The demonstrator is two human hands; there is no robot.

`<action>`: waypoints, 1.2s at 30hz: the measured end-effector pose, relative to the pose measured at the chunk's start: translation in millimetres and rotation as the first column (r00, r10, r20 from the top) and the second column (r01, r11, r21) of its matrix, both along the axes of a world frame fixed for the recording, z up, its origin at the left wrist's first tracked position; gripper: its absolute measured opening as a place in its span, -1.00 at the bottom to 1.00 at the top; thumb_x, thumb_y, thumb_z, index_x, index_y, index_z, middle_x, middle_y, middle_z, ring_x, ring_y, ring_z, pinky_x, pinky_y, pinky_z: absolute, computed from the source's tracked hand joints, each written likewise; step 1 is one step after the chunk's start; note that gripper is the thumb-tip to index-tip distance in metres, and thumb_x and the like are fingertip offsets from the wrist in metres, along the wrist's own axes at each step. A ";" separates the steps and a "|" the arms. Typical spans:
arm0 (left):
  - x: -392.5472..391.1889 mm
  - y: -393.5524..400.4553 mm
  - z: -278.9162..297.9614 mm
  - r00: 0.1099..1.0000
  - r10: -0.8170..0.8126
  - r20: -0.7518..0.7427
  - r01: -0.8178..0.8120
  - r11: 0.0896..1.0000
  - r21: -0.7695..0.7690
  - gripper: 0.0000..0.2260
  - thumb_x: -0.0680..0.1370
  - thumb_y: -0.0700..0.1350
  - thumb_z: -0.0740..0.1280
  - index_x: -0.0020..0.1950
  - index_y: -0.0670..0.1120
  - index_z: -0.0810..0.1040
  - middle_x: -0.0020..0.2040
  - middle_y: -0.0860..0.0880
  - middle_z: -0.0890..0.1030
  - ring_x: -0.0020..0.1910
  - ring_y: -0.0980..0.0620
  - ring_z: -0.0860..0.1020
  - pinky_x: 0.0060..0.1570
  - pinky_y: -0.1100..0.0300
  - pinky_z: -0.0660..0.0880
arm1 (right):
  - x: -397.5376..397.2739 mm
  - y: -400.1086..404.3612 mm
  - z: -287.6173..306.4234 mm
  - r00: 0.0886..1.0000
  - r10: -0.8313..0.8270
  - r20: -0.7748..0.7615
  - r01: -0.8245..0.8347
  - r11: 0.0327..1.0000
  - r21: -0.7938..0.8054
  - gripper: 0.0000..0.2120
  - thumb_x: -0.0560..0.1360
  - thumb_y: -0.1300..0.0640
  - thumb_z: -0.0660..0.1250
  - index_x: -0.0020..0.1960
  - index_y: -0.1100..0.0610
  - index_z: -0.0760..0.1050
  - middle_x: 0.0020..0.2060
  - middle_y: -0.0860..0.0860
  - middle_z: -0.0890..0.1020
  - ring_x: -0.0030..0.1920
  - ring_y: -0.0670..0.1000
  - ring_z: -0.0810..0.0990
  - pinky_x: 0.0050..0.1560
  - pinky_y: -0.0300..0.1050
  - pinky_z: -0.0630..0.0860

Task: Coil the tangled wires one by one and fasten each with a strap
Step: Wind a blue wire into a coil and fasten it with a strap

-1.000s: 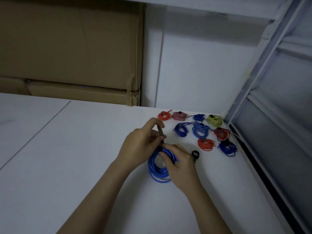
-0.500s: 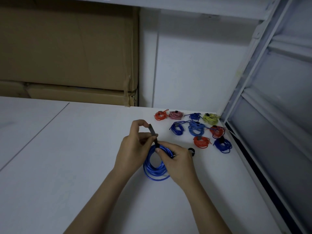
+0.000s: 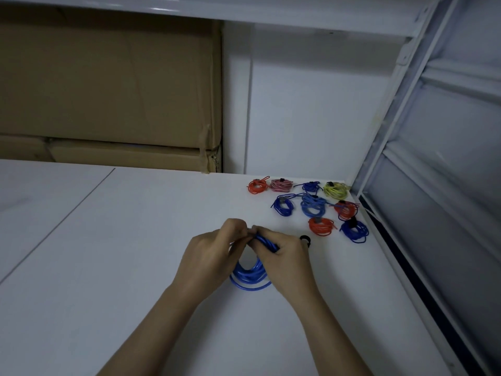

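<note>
A blue wire coil (image 3: 248,276) lies on the white table (image 3: 108,267) between my hands. My left hand (image 3: 210,260) and my right hand (image 3: 287,263) both pinch the coil's top, fingertips meeting there. The dark strap seen earlier is hidden under my fingers. A small black strap loop (image 3: 305,239) lies just right of my right hand. Several coiled, strapped wires sit at the table's far right corner: orange (image 3: 257,185), pink (image 3: 282,185), yellow-green (image 3: 336,190), blue (image 3: 283,206), light blue (image 3: 312,207), red (image 3: 345,210), orange (image 3: 321,226), dark blue (image 3: 354,231).
Cardboard boxes (image 3: 108,90) stand behind the table at the left. A white wall panel (image 3: 311,118) rises behind the coils. A white metal frame (image 3: 401,109) and the table's right edge (image 3: 401,267) border the work area.
The free strap end that my left hand held upright is no longer visible; my left fingertips have come down to meet my right fingertips at the coil's top.
</note>
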State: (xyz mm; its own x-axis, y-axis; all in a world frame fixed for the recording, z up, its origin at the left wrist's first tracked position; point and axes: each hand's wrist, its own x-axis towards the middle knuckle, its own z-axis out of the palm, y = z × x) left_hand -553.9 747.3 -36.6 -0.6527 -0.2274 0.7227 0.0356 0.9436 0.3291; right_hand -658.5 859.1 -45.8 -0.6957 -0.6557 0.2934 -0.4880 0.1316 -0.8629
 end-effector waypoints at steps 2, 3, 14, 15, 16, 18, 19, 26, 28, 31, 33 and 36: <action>4.7 0.1 2.5 1.000 -0.009 0.026 0.010 1.000 -0.013 -0.81 0.56 -0.10 0.28 0.06 0.03 0.28 -0.15 0.05 0.69 -0.28 -0.01 0.66 -0.47 0.16 0.53 | 1.8 0.9 3.2 0.999 0.049 0.009 -0.049 0.999 -0.015 -0.85 0.52 0.25 0.34 -0.07 0.06 0.66 -0.38 -0.24 0.61 -0.30 -0.15 0.57 -0.18 -0.36 0.50; 6.6 0.0 5.3 0.998 -0.023 0.051 0.022 0.999 0.023 -0.77 0.56 -0.15 0.32 0.07 0.03 0.27 -0.09 0.10 0.69 -0.22 0.05 0.66 -0.42 0.20 0.53 | 1.8 0.8 3.6 0.998 0.062 0.021 -0.061 0.997 -0.035 -0.83 0.51 0.28 0.33 -0.07 0.06 0.65 -0.38 -0.25 0.61 -0.29 -0.15 0.58 -0.16 -0.37 0.50; 8.7 -11.2 26.6 0.962 -0.258 0.083 0.157 0.781 0.604 -0.68 0.47 -0.26 0.44 0.09 0.00 0.39 -0.10 0.14 0.69 -0.02 0.18 0.64 0.06 0.28 0.54 | 7.7 -1.5 0.7 0.996 0.035 0.078 -0.022 0.985 -0.169 -0.72 0.45 0.32 0.41 0.12 0.09 0.62 -0.11 -0.11 0.67 -0.07 -0.11 0.65 0.00 -0.26 0.56; 7.9 -13.5 28.3 0.957 -0.275 0.096 0.166 0.786 0.595 -0.65 0.45 -0.28 0.45 0.10 -0.01 0.41 -0.12 0.11 0.68 -0.04 0.15 0.64 0.06 0.30 0.53 | 7.8 -1.5 1.6 0.997 0.043 0.071 -0.031 0.985 -0.167 -0.72 0.45 0.31 0.42 0.12 0.08 0.62 -0.09 -0.08 0.67 -0.06 -0.09 0.65 0.01 -0.24 0.57; 7.3 -15.5 30.2 0.950 -0.290 0.118 0.173 0.802 0.572 -0.63 0.44 -0.30 0.46 0.13 -0.01 0.42 -0.13 0.09 0.67 -0.06 0.14 0.63 0.05 0.33 0.52 | 7.7 -1.1 2.4 0.997 0.051 0.061 -0.040 0.986 -0.161 -0.71 0.45 0.31 0.42 0.13 0.08 0.62 -0.07 -0.05 0.68 -0.05 -0.08 0.65 0.01 -0.23 0.57; 6.4 -19.0 35.7 0.934 -0.306 0.185 0.172 0.837 0.519 -0.58 0.44 -0.31 0.46 0.16 0.02 0.42 -0.10 0.09 0.62 -0.08 0.16 0.61 0.03 0.37 0.51 | 7.6 0.8 3.6 0.997 0.068 0.021 -0.064 0.988 -0.139 -0.70 0.44 0.31 0.42 0.15 0.09 0.61 -0.06 -0.03 0.67 -0.05 -0.09 0.64 0.01 -0.24 0.58; 5.9 -20.7 39.3 0.923 -0.307 0.231 0.163 0.857 0.489 -0.56 0.43 -0.31 0.47 0.16 0.06 0.41 -0.04 0.08 0.58 -0.07 0.18 0.59 0.01 0.37 0.52 | 7.7 1.9 3.6 0.997 0.074 -0.007 -0.075 0.989 -0.131 -0.69 0.44 0.31 0.42 0.16 0.09 0.61 -0.06 -0.03 0.66 -0.04 -0.09 0.64 0.00 -0.24 0.58; 2.5 -23.5 57.5 0.836 -0.239 0.494 0.177 0.970 0.169 -0.57 0.47 -0.27 0.43 0.26 0.02 0.43 0.09 0.15 0.34 -0.07 0.21 0.53 -0.01 0.31 0.52 | 8.4 6.1 8.2 0.981 0.190 0.027 -0.186 0.977 -0.109 -0.66 0.45 0.31 0.41 0.15 -0.02 0.59 -0.01 -0.10 0.65 0.02 -0.11 0.62 0.04 -0.26 0.56; 2.9 -23.6 59.9 0.846 -0.214 0.488 0.185 0.977 0.107 -0.55 0.47 -0.27 0.43 0.29 0.02 0.42 0.08 0.17 0.31 -0.09 0.23 0.49 -0.04 0.32 0.51 | 7.4 8.6 13.3 0.968 0.248 0.051 -0.241 0.964 -0.113 -0.64 0.47 0.32 0.39 0.19 0.00 0.57 0.05 -0.10 0.62 0.07 -0.15 0.59 0.03 -0.32 0.53; 5.0 -24.7 60.9 0.888 -0.210 0.408 0.195 0.978 0.080 -0.56 0.47 -0.25 0.44 0.29 0.00 0.44 0.05 0.17 0.31 -0.09 0.23 0.50 -0.01 0.31 0.53 | 5.7 9.6 20.8 0.954 0.270 0.132 -0.248 0.956 -0.158 -0.66 0.47 0.27 0.41 0.12 -0.10 0.57 0.06 -0.11 0.63 0.09 -0.14 0.59 0.05 -0.29 0.53; 6.3 -25.0 58.4 0.917 -0.217 0.336 0.201 0.976 0.081 -0.58 0.47 -0.24 0.45 0.28 0.00 0.46 0.04 0.17 0.34 -0.06 0.22 0.53 0.01 0.30 0.53 | 5.1 7.8 24.6 0.956 0.251 0.151 -0.222 0.958 -0.184 -0.70 0.48 0.23 0.40 0.10 -0.11 0.58 0.03 -0.09 0.66 0.07 -0.12 0.61 0.08 -0.24 0.53; 7.7 -22.5 52.8 0.944 -0.220 0.244 0.206 0.975 0.082 -0.58 0.48 -0.24 0.44 0.30 -0.01 0.45 0.05 0.15 0.35 -0.04 0.22 0.52 0.01 0.32 0.51 | 5.8 4.5 26.5 0.956 0.234 0.177 -0.188 0.952 -0.241 -0.76 0.52 0.26 0.34 0.12 0.01 0.60 -0.06 -0.06 0.69 -0.05 -0.07 0.64 0.03 -0.23 0.55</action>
